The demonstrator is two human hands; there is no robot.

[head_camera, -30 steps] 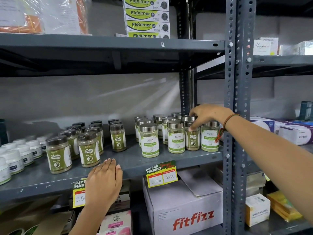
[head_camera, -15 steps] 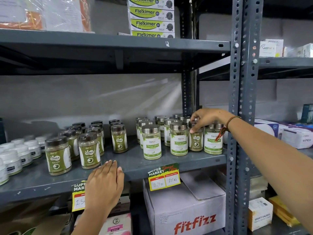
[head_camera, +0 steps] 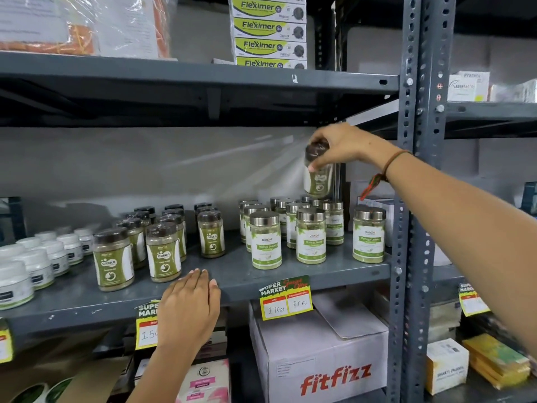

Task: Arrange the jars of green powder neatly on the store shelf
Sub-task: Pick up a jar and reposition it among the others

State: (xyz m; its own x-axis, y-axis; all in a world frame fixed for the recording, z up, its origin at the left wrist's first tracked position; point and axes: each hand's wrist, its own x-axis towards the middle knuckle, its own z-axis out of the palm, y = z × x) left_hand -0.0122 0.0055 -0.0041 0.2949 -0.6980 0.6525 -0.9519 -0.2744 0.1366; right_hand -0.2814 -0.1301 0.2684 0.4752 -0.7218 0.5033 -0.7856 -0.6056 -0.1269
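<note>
Jars of green powder stand in two clusters on the grey shelf (head_camera: 334, 269): dark-lidded jars (head_camera: 164, 251) to the left, silver-lidded jars (head_camera: 311, 238) to the right. Your right hand (head_camera: 348, 146) grips one dark-lidded jar (head_camera: 318, 175) by its cap, fingers closed around it, above the silver-lidded cluster. Your left hand (head_camera: 189, 309) rests flat and empty, fingers extended, on the shelf's front edge beside a price tag (head_camera: 286, 299).

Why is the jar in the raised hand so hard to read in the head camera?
Head view: motion blur smears the lifted dark-lidded jar in the right hand; the silver-lidded Moringa jars on the shelf stay sharp. Wide-angle distortion bends the shelf post, and light streaks glare across the back wall.
</note>
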